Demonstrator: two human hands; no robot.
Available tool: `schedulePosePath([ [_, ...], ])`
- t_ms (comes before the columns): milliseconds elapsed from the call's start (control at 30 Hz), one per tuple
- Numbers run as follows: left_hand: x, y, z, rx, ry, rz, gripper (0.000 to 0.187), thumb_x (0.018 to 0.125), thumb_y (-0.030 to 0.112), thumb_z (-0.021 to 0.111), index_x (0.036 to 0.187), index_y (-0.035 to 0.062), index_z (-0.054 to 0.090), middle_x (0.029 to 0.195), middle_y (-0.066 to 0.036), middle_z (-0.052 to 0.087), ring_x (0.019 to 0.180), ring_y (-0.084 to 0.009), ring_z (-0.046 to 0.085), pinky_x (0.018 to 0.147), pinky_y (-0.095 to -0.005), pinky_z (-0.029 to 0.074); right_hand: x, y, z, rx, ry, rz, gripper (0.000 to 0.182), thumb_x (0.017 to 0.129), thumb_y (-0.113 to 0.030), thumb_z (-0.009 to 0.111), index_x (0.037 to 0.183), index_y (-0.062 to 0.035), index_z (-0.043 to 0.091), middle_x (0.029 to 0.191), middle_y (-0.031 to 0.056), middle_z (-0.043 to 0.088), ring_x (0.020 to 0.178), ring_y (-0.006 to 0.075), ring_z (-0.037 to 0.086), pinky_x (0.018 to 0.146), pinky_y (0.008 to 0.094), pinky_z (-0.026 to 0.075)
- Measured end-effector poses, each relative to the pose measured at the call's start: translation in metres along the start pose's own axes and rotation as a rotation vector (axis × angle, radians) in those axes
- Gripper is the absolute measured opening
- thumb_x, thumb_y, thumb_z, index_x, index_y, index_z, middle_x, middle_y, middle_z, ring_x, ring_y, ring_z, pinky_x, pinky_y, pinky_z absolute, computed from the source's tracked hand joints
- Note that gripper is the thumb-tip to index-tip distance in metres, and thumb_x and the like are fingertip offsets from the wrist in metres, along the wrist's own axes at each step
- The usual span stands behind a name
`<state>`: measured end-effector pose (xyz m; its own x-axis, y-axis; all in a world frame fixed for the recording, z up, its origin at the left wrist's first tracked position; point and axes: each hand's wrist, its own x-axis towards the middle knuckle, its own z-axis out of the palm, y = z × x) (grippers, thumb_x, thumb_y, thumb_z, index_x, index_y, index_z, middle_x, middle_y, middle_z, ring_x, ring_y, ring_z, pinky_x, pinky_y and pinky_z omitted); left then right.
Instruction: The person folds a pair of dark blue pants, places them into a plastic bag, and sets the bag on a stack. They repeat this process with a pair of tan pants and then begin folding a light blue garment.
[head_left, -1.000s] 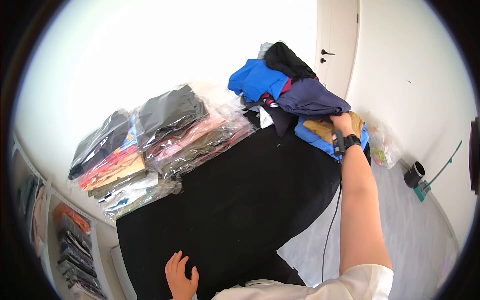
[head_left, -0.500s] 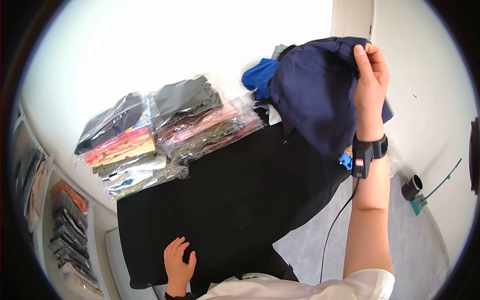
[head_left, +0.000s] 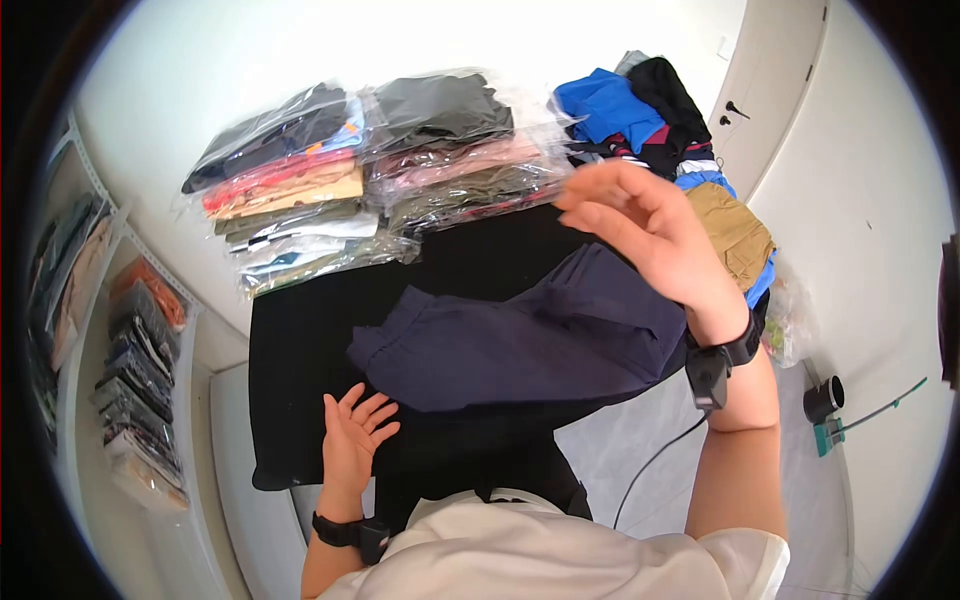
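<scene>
From my remote seat I start with the shelves (head_left: 140, 400), well to the left of the left hand, where folded clothes sit in clear wrapping. Beyond that hand I see the left bagged stack (head_left: 285, 190) and, farther right, the right bagged stack (head_left: 465, 160), both of folded clothes in clear plastic. The left hand (head_left: 352, 440) is open, fingers spread and holding nothing; its fingertips are at the near left edge of the navy garment (head_left: 510, 345), though I can't tell whether they touch. The garment is what has just changed: half a second ago it hung from the right hand, and now it lies stretched across the black table (head_left: 300, 400), between the two hands and within reach of both. That leaves the right hand (head_left: 645, 235) free: it hovers over the garment's far right part, fingers loosely curved, thumb apart, nothing in its grasp. Past the right hand are the blue garment (head_left: 603, 103) on the heap and, just to its right, the tan garment (head_left: 735, 235), now uncovered with the navy piece gone from above it. I can read no brand, label or lettering anywhere, on the wrappings or on the wrist device (head_left: 708, 378) beside the right hand.
</scene>
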<state>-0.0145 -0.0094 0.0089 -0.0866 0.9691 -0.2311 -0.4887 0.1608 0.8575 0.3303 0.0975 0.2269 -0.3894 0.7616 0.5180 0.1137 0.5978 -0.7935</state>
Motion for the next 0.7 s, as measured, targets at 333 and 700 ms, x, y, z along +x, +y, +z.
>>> schedulePosePath([
  [333, 0.019, 0.033, -0.016, 0.499, 0.061, 0.261, 0.064, 0.1, 0.029, 0.057, 0.151, 0.0029, 0.03, 0.149, -0.019, 0.043, 0.133, -0.0253, 0.046, 0.103, -0.0353, 0.043, -0.102, 0.153, -0.063, -0.617, -0.329, 0.641, 0.064, 0.073, -0.022, 0.084, 0.126, 0.0049, 0.06, 0.132, 0.0219, 0.06, 0.127, 0.0309, 0.055, 0.107, 0.036, 0.042],
  [700, 0.093, 0.059, 0.012, 0.476, -0.176, 0.201, 0.057, 0.07, -0.005, 0.065, 0.126, -0.0042, 0.057, 0.109, -0.009, 0.066, 0.098, -0.0169, 0.063, 0.087, -0.0294, 0.051, -0.096, 0.153, -0.077, -0.349, 0.318, 0.447, 0.03, 0.089, -0.016, 0.072, 0.111, 0.002, 0.066, 0.097, 0.0074, 0.069, 0.088, 0.0119, 0.061, 0.079, 0.0285, 0.05],
])
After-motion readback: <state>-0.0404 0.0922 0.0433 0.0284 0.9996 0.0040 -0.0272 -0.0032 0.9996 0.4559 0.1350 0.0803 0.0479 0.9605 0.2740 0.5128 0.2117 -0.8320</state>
